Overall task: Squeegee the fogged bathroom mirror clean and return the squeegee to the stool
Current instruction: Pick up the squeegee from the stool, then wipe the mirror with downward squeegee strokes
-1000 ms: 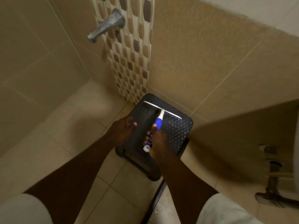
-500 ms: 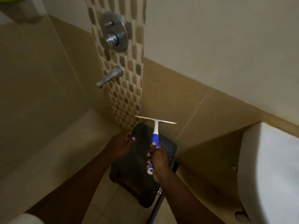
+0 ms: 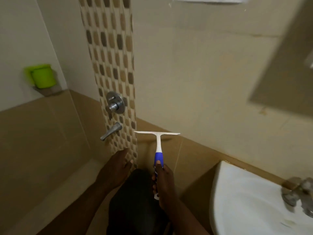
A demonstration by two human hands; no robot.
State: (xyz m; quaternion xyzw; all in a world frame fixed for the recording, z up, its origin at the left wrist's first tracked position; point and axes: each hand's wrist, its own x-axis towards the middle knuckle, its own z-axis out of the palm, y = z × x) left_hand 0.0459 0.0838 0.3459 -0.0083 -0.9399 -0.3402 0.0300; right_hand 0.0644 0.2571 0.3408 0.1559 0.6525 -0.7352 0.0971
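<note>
**Desk:** What do you have in hand, and where is it?

**Caption writer:** Your right hand [image 3: 163, 182] has its fingers wrapped around the blue grip of the squeegee [image 3: 158, 146], thumb laid up the handle. The white blade is level and raised in front of the tiled wall, clear above the dark stool [image 3: 135, 200] below your wrists. Your left hand [image 3: 116, 168] is empty, fingers loosely apart, near the mosaic tile strip [image 3: 111, 65].

**Desk:** How much of the job is done?

**Caption writer:** By my reading, only the pick-up. The mirror [image 3: 286, 68] sits at upper right above the white basin [image 3: 254, 200], well away from the blade, and it looks blurred, so you cannot judge its fog from here. Every wiping stroke, and the return to the stool, appears to remain.
</note>
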